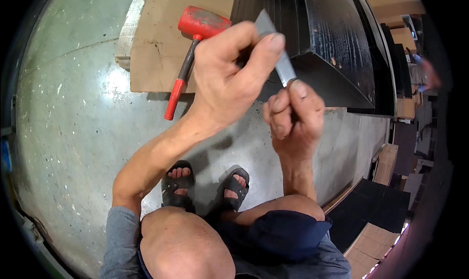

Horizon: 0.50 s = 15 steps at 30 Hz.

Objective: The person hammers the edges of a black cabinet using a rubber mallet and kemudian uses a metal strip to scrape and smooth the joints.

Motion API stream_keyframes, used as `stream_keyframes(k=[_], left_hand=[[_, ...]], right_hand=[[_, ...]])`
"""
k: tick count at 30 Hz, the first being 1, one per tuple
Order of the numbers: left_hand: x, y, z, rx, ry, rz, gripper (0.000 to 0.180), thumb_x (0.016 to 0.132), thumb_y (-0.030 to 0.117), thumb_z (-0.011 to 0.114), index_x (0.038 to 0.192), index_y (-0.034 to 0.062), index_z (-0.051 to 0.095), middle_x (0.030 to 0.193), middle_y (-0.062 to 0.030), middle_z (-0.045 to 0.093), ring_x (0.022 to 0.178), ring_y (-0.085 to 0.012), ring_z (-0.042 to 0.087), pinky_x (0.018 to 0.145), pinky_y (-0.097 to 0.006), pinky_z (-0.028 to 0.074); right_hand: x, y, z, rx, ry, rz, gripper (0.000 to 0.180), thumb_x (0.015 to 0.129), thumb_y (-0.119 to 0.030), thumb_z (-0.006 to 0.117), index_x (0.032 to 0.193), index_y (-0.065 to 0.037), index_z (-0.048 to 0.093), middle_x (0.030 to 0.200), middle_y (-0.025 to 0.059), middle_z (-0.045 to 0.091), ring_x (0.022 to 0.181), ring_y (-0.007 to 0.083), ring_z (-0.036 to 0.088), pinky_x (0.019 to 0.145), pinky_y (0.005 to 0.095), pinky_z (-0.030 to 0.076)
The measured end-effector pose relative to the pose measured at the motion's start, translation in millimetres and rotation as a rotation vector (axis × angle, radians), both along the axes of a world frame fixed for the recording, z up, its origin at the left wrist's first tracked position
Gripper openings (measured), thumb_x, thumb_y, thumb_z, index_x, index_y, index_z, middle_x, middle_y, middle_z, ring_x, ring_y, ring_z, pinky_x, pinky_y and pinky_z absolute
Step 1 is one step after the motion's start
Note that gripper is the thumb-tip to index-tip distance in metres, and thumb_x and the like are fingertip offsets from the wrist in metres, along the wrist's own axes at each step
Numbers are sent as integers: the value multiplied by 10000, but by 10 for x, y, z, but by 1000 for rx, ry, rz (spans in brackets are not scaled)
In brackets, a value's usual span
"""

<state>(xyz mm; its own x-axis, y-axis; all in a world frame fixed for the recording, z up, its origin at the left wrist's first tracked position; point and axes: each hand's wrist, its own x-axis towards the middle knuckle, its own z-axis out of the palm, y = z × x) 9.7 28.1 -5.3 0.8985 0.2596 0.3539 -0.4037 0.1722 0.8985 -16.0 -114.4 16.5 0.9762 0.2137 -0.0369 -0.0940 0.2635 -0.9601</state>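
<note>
A flat grey strip [284,70] with a slanted, pointed tip is held up at a tilt between my two hands. It looks like metal, but its exact kind cannot be told. My left hand [227,76] is closed on its upper part, thumb laid along it. Lower down, my right hand [297,110] pinches the other end between thumb and curled fingers, which hide that end. Just left of my left hand lies a red-headed mallet [201,22] with a dark and red handle, its head partly on the cardboard [151,59].
Ahead stands a stack of long black panels [337,49] with a sharp corner pointing toward me. Wood boards and dark sheets [371,206] line the right side. Below my hands, my sandalled feet [205,186] rest on the grey floor [73,147].
</note>
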Motion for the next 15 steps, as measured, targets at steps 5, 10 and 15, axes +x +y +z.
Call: stream_keyframes(k=[5, 10, 15], left_hand=[[1, -139, -417, -180, 155, -76, 374, 899, 156, 646, 606, 20, 457, 529, 35, 426, 512, -28, 351, 434, -242, 283], [-79, -74, -1577, -181, 465, -186, 297, 926, 201, 633, 682, 49, 559, 581, 32, 490, 530, -33, 416, 472, -221, 313], [-19, 108, -1189, -288, 439, -389, 279, 916, 226, 637, 714, 42, 586, 590, 38, 483, 537, -39, 407, 481, -220, 301]], right_hand=[[-53, -24, -436, -63, 75, -90, 373, 968, -247, 526, 738, 34, 610, 502, 20, 467, 427, 63, 363, 410, 221, 254], [-186, 16, -1344, -200, 250, -38, 356, 970, -281, 538, 789, 9, 635, 546, -11, 477, 483, 53, 397, 460, 218, 297], [-241, 118, -939, -298, 239, -43, 361, 969, -282, 527, 799, 18, 631, 557, -1, 489, 498, 61, 407, 476, 224, 306]])
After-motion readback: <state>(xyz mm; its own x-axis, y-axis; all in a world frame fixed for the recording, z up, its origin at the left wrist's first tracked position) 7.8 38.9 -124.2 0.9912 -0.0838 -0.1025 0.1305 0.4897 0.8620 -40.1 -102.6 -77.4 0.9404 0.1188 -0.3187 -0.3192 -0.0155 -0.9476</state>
